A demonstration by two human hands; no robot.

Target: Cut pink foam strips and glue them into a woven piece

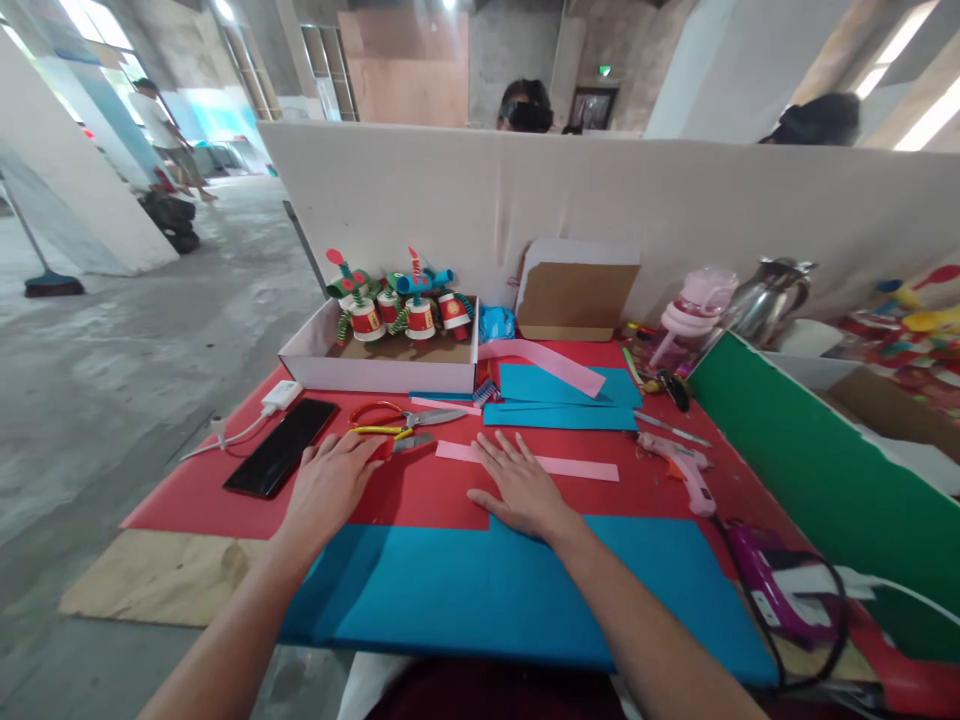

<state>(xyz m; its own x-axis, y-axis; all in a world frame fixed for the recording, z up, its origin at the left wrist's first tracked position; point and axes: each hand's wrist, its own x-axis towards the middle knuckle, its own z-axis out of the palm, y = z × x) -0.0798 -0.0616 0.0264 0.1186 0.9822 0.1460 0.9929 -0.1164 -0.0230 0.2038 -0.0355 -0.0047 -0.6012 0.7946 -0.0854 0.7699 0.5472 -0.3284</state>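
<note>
Palm down, my right hand (521,485) lies flat with fingers spread across a narrow pink paper strip (581,468), its wrist over the blue paper (450,580). The strip rests on the red table cover (427,500). My left hand (337,475) is left of it, fingers curled at the red handle of a tool with a short metal blade (412,442); the palm hides most of that handle. Just beyond it lie scissors (439,418) with red and yellow handles. Left of that hand is a black phone (279,450).
Behind are a white box (375,377) of paper-cup figures, blue paper strips (559,415) and a wider pink strip (555,365). At right lie a pink glue gun (686,470), a purple device (784,585) with cables, and a green panel (817,470). A white partition (420,190) stands behind.
</note>
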